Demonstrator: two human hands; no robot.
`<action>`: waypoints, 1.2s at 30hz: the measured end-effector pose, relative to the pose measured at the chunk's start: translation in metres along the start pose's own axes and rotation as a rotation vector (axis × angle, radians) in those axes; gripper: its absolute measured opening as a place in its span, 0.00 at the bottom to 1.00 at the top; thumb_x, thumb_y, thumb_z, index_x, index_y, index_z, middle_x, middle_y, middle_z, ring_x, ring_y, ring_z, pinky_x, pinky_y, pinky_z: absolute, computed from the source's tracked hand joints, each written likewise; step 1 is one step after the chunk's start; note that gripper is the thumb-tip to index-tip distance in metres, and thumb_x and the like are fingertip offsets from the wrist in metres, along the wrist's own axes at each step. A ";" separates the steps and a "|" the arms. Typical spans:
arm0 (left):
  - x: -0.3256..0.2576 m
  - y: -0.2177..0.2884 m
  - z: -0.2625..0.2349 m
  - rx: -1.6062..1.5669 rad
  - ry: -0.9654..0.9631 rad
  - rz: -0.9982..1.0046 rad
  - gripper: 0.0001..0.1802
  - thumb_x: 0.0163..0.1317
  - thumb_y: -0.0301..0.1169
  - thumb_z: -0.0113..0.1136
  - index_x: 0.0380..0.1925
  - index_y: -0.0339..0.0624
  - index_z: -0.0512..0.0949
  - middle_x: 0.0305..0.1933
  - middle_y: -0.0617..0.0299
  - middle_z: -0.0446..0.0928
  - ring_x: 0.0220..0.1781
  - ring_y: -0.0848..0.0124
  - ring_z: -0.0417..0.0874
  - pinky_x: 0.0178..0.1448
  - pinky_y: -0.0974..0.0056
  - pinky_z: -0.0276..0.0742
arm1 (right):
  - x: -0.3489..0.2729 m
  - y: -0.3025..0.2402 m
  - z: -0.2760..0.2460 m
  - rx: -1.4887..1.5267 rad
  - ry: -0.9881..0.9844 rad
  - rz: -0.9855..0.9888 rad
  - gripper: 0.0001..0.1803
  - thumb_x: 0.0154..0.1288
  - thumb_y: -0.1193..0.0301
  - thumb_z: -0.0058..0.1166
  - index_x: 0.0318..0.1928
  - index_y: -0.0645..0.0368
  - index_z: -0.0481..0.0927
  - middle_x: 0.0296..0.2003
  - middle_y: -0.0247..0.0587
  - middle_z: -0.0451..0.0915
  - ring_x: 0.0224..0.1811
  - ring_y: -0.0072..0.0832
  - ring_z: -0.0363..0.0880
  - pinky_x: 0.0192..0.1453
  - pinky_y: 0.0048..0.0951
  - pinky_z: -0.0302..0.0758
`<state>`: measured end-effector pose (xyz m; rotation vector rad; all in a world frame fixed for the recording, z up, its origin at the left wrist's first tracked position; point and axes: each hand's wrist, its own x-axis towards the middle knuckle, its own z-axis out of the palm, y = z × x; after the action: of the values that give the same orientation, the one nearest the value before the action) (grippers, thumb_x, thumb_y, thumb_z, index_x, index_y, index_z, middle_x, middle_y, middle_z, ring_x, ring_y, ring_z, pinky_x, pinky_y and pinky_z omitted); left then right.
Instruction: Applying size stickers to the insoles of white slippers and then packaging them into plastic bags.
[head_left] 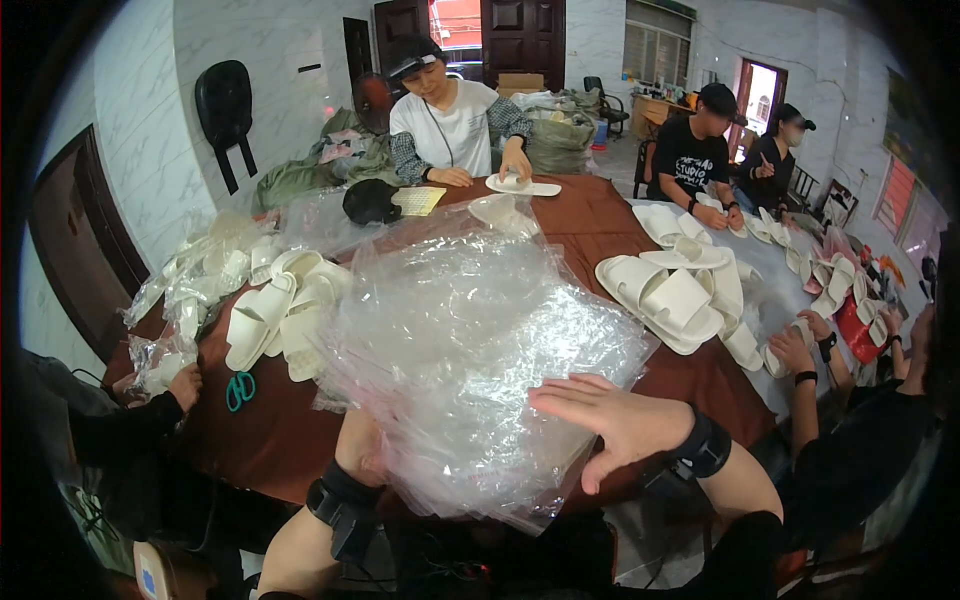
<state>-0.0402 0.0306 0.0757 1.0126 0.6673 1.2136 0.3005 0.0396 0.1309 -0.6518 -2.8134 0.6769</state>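
R grip (622,420): fingers extended, thumb well apart from them, nothing clamped; palm down over near R part of a big pile of clear plastic bags (470,330). Can't tell if fingertips touch. L grip (366,452): at pile's near L edge, fingers hidden by plastic, so can't tell if clamped or loose. Black wristband w/ device on each wrist, R one (703,445), L one (345,508).

Pile sits btwn & beyond both grips, shiny, edges uneven, nr edge overhanging brown-covered table (285,450).

L of L grip: teal scissors (240,391). Just beyond those, heap of white slippers (265,315); farther L, bagged slippers (205,265), w/ a co-worker's hand (185,387) at nr end.

Beyond R grip, to R: 2nd stack of white slippers (680,300). Farther R, co-workers w/ more slippers at a grey surface, red bag (862,328) there too.

Far side, straight ahead of grips: black cap (370,202), yellow sheet (420,201), & person in white top, hand on a single slipper (545,189).
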 end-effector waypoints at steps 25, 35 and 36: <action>-0.012 -0.002 -0.029 -0.524 0.060 -0.206 0.22 0.74 0.34 0.37 0.60 0.31 0.67 0.60 0.49 0.73 0.59 0.56 0.76 0.63 0.53 0.74 | -0.018 -0.022 0.056 -0.775 0.551 -0.081 0.40 0.54 0.48 0.62 0.64 0.54 0.69 0.68 0.45 0.63 0.72 0.47 0.58 0.73 0.55 0.54; -0.024 -0.022 -0.055 0.042 -0.003 -0.204 0.20 0.73 0.34 0.42 0.59 0.33 0.68 0.57 0.51 0.75 0.56 0.60 0.77 0.59 0.56 0.77 | 0.026 -0.009 0.032 -0.976 0.702 0.061 0.22 0.65 0.69 0.49 0.60 0.53 0.73 0.63 0.42 0.71 0.68 0.44 0.65 0.70 0.54 0.58; -0.026 -0.027 -0.069 0.583 -0.090 -0.153 0.21 0.73 0.35 0.42 0.59 0.33 0.68 0.57 0.51 0.74 0.57 0.61 0.77 0.58 0.56 0.77 | 0.034 -0.015 0.019 -0.943 0.671 0.015 0.22 0.64 0.70 0.49 0.60 0.54 0.73 0.62 0.42 0.72 0.67 0.42 0.66 0.70 0.52 0.58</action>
<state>-0.0943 0.0229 0.0198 1.4560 1.0393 0.8453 0.2598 0.0358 0.1235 -0.8094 -2.3217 -0.8058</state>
